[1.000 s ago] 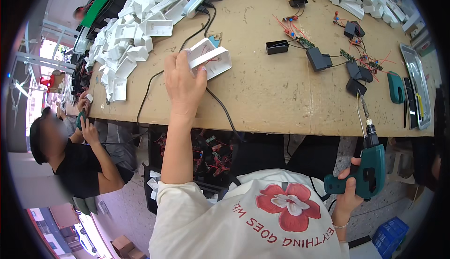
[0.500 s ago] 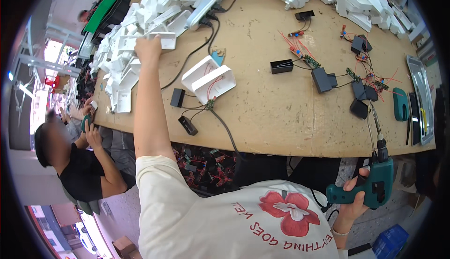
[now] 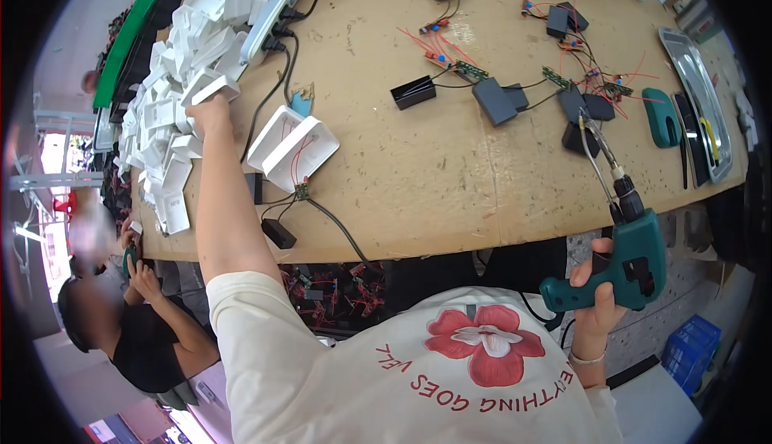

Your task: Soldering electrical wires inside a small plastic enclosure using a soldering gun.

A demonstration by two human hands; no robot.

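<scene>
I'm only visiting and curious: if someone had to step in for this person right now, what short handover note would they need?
Left hand: stretched out to the heap of white plastic casings at the table's left end, fingers closed on one white plastic casing from it.
Right hand: off the near edge of the brown wooden table, gripping a green electric screwdriver, bit pointing up.
On the table: two open white plastic shells with red wires inside, black plastic boxes wired to small circuit boards, a metal tray at the right.
Done: shells lie open.
Left: casing not yet lifted clear; no screwdriving in progress.
</scene>
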